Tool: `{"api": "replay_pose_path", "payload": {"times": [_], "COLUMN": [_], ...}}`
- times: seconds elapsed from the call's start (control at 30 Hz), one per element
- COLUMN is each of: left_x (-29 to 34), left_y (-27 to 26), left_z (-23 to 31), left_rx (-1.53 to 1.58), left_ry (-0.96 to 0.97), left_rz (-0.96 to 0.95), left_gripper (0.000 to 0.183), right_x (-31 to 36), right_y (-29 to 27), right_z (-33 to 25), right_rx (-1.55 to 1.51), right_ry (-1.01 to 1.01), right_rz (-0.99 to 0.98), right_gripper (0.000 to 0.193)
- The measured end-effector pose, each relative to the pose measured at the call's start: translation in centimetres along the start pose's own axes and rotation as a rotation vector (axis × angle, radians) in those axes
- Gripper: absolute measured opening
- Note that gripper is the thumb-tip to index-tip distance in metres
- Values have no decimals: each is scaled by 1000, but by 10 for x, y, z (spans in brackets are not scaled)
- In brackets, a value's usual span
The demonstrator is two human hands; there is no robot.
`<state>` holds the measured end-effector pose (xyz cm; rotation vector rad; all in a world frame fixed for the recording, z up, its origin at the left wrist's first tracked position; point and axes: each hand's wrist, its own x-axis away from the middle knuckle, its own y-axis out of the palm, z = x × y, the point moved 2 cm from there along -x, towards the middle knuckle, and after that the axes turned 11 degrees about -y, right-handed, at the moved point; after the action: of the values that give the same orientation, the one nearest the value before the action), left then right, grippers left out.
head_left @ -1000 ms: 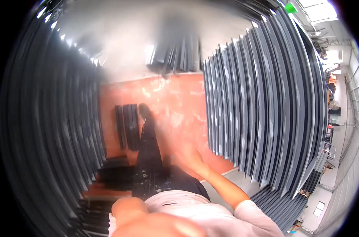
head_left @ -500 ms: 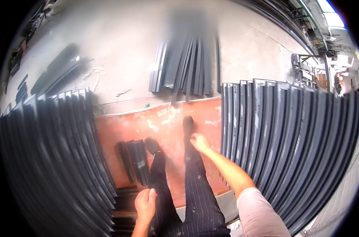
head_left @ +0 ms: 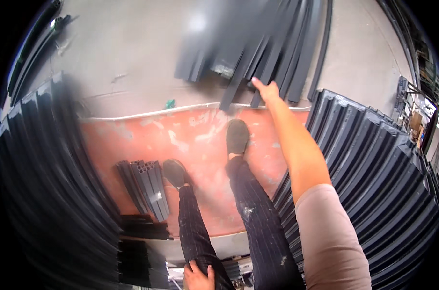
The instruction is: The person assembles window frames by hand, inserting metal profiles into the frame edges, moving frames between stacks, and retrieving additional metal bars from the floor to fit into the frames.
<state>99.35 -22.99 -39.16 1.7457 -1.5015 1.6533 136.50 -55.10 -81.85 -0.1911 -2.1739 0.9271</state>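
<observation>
My right hand (head_left: 267, 91) is stretched forward over the near ends of a loose pile of long dark grey bars (head_left: 239, 77) on the floor. Its thumb and fingers are apart, and nothing shows lifted in it; whether it touches a bar is hard to tell. Low in the view, my left hand (head_left: 198, 277) lies on my left thigh with its fingers spread, holding nothing. The far part of the pile is smeared by motion.
Large stacks of dark bars flank me, one at the left (head_left: 50, 179) and one at the right (head_left: 369, 169). A bundle of short square tubes (head_left: 149, 186) lies beside my left shoe on the worn red floor (head_left: 200, 130). A green scrap (head_left: 169, 104) lies near the floor's pale edge.
My right hand has moved forward from above my right leg to the bar pile. My left hand has come down onto my thigh. The view has shifted closer to the pile.
</observation>
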Motion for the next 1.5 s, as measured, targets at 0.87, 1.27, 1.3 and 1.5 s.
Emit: {"api": "replay_pose_path", "payload": {"times": [0.87,1.27,1.3,1.5], "left_x": [-7,-9,-10,-9], "left_y": [-6,0,-4,-24], "left_z": [11,11,16,34], "left_rx": [25,-2,-3,-34], "left_ry": [-22,-38,-39,15], "left_rz": [-117,-54,-63,-21], "left_gripper": [70,68,68,67], "right_x": [13,9,6,-6], "right_y": [-36,25,26,23], "right_z": [18,-66,-65,-23], "right_rx": [-437,-46,-12,-234], "right_ry": [143,91,116,120], "right_rz": [23,220,201,184], "right_gripper": [23,71,74,52]}}
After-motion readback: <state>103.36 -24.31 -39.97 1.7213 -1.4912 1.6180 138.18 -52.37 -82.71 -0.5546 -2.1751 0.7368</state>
